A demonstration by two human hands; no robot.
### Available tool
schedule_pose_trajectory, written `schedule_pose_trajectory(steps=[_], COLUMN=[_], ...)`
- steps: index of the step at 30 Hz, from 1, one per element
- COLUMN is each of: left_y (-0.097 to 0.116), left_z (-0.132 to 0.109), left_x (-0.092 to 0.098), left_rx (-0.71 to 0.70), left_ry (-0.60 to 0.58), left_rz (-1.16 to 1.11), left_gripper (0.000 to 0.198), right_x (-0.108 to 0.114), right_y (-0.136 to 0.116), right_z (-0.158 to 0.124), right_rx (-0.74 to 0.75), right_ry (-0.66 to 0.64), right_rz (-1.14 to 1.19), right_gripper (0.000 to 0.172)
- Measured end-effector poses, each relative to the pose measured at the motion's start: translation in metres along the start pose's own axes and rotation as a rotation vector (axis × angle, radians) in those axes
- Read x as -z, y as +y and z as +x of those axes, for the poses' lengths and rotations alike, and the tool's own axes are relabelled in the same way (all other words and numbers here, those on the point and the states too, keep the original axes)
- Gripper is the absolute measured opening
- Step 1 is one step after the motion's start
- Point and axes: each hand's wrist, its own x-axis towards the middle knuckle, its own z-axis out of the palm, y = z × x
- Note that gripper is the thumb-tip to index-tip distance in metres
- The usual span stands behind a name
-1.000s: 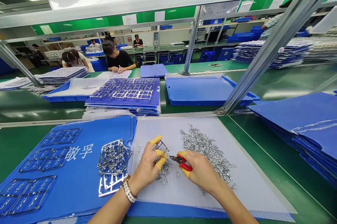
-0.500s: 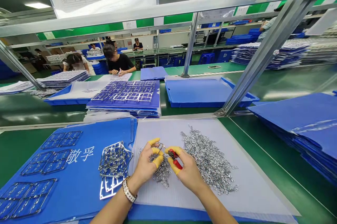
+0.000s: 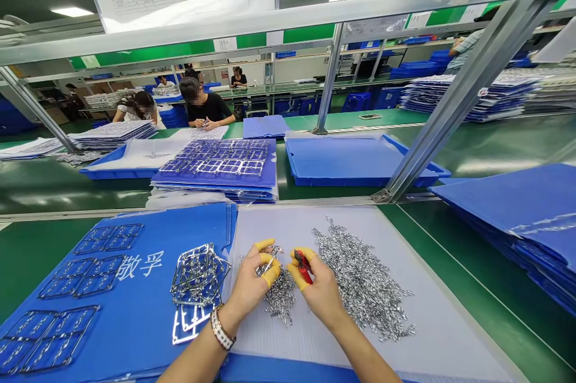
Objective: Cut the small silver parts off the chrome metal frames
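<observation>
My left hand [image 3: 253, 281], with yellow finger cots and a wristwatch, pinches a small metal frame piece [image 3: 273, 255] above a little heap of cut metal parts [image 3: 279, 296]. My right hand [image 3: 317, 287], also with yellow cots, is closed on red-handled cutters [image 3: 303, 265] whose tip points at the frame piece. Both hands hover over a white corrugated sheet [image 3: 418, 323]. A larger heap of small metal parts [image 3: 362, 278] lies just right of my right hand. A pile of metal frames [image 3: 197, 278] sits left of my left hand.
A blue corrugated sheet [image 3: 112, 311] with flat frames covers the left. Beyond lie a stack of blue sheets with frames [image 3: 225, 167], a blue tray [image 3: 351, 161] and a slanted metal strut [image 3: 454, 95]. Blue sheets [image 3: 522, 215] are stacked at right. Other people work at far benches.
My right hand with the cutters moved left and closed in on the piece in my left hand. The view shifted slightly.
</observation>
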Motion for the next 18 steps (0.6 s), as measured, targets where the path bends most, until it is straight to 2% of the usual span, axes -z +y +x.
schedule_pose_trajectory(steps=[8, 14, 18], left_y=[-0.001, -0.002, 0.001], left_z=[0.002, 0.0, 0.0], left_x=[0.001, -0.001, -0.001], left_rx=[0.039, -0.036, 0.069], left_ry=[-0.002, 0.015, 0.052], left_rz=[0.013, 0.065, -0.201], left_gripper=[0.009, 0.006, 0.012], right_x=[-0.003, -0.014, -0.007], right_y=[-0.007, -0.014, -0.012], right_z=[-0.001, 0.001, 0.002], right_rx=[-0.083, -0.11, -0.117], right_ry=[-0.043, -0.028, -0.051], right_rz=[0.152, 0.139, 0.1], right_gripper=[0.024, 0.023, 0.024])
